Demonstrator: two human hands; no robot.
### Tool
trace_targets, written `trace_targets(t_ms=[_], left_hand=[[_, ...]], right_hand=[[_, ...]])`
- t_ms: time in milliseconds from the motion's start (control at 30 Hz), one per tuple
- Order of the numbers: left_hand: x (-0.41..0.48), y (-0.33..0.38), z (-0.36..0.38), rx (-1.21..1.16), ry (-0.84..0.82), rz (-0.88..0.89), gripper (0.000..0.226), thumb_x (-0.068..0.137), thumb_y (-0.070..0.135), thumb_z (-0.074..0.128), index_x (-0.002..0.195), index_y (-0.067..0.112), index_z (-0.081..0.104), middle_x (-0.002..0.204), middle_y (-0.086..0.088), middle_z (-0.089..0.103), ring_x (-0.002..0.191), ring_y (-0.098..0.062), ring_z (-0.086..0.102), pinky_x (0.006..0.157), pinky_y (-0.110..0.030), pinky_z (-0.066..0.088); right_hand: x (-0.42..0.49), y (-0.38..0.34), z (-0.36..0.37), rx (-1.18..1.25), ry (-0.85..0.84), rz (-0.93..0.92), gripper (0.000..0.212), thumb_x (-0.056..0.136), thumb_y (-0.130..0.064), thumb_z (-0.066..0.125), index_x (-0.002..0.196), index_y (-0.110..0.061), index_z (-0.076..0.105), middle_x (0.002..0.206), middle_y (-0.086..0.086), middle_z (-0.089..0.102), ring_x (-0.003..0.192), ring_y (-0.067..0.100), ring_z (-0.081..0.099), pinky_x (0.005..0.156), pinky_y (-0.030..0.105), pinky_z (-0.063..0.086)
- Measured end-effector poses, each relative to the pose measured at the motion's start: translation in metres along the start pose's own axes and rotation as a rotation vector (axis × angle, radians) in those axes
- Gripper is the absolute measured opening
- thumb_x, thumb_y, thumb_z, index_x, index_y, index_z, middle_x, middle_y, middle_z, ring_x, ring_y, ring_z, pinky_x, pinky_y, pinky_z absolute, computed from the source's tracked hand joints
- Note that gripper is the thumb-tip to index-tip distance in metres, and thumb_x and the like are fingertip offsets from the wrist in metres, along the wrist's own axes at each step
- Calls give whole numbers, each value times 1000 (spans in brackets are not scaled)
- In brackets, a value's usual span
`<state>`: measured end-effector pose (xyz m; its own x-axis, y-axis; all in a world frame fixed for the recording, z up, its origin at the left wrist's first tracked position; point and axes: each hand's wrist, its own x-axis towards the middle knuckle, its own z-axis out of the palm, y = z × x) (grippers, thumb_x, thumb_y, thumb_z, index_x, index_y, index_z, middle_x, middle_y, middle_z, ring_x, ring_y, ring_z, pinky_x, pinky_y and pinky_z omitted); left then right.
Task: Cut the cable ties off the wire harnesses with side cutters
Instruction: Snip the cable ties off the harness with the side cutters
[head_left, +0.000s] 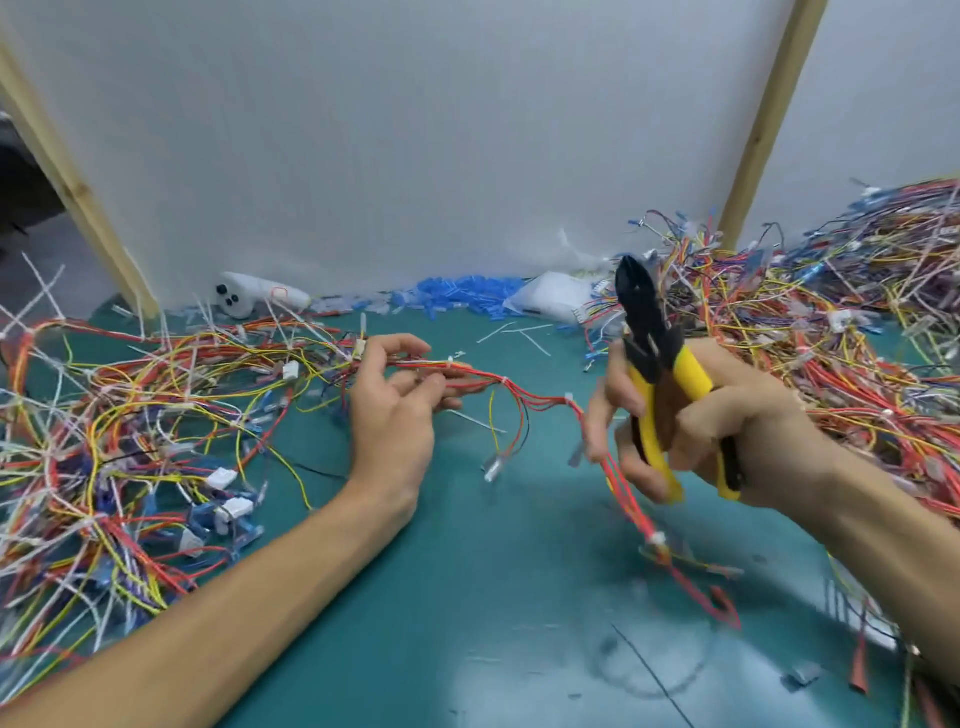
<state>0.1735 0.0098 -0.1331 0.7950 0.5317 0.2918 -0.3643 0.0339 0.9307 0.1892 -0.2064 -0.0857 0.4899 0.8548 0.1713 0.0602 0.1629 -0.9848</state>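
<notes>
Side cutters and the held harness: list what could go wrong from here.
1. The cable tie hugs the thin red wires of the harness, so the side cutters could nick insulation.
2. The left hand pinches the harness right beside that tie; the blades might catch a finger.
3. The right hand grips the cutters and seems to hold the wires too, so aiming may be clumsy.

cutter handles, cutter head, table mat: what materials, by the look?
The cutter handles: matte yellow sleeves, likely plastic or a rubber dip. The cutter head: dull black, probably blackened steel, though blur hides any sheen. The mat: teal, smooth, with soft glare and scuffs; it looks like vinyl or rubber.
</notes>
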Motion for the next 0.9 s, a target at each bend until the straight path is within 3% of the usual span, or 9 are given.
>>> trace_targets(t_ms=[100,233,367,467,533,633,700,800,900], left_hand=[[-6,2,0,80,-81,143,55,91,-24,38,118,23,43,91,-12,76,61,-25,69,54,-27,49],[-22,1,4,238,-365,351,68,93,-18,38,131,38,39,94,-6,72,59,-22,59,61,-33,55],[-35,1,2,431,-779,510,68,71,-15,40,128,18,56,85,-6,62,66,-6,56,65,-20,48],[-40,6,6,676,-1077,779,43,76,-11,50,113,0,70,89,-11,61,76,-19,48,71,-12,37],[-41,8,10,663,-1153,777,41,75,-10,49,110,-4,69,93,-13,60,78,-20,40,77,-4,30],[-41,6,9,662,-1158,739,55,69,-20,54,119,-1,68,98,-9,59,79,-25,48,71,-24,43],[-40,5,5,570,-1069,603,66,73,-23,52,132,5,63,95,3,57,76,-19,52,72,-26,48],[-39,5,2,328,-776,411,54,87,-4,60,134,21,50,97,3,63,69,-26,58,66,-38,51],[-29,4,4,124,-406,261,33,85,24,62,116,25,51,102,-5,66,74,-31,60,64,-35,48]], right_hand=[[-7,-9,-40,-40,294,-61,30,50,7,48,78,-4,45,85,19,47,46,31,45,45,39,33],[1,1,-43,-84,417,-76,21,62,0,59,79,-5,47,77,19,49,55,31,46,51,38,39],[4,4,-34,-28,357,1,13,74,-6,63,77,-3,50,79,20,65,72,29,63,64,32,54],[5,11,-22,155,290,34,13,82,-10,64,86,-3,53,83,20,60,82,31,67,79,32,56],[5,15,-16,228,271,37,14,86,-10,64,91,-5,52,94,26,62,96,40,69,89,43,56],[7,17,-14,200,358,-13,23,84,-5,67,87,-11,45,97,20,72,93,35,71,80,40,54],[8,15,-19,195,423,-58,28,80,-1,67,87,-13,43,98,21,72,86,34,68,72,40,49],[5,7,-30,176,492,-105,28,76,2,62,87,-15,43,87,13,67,69,30,62,56,35,41],[2,0,-39,152,487,-150,23,73,5,55,83,-14,45,75,1,57,69,33,55,58,34,36]])
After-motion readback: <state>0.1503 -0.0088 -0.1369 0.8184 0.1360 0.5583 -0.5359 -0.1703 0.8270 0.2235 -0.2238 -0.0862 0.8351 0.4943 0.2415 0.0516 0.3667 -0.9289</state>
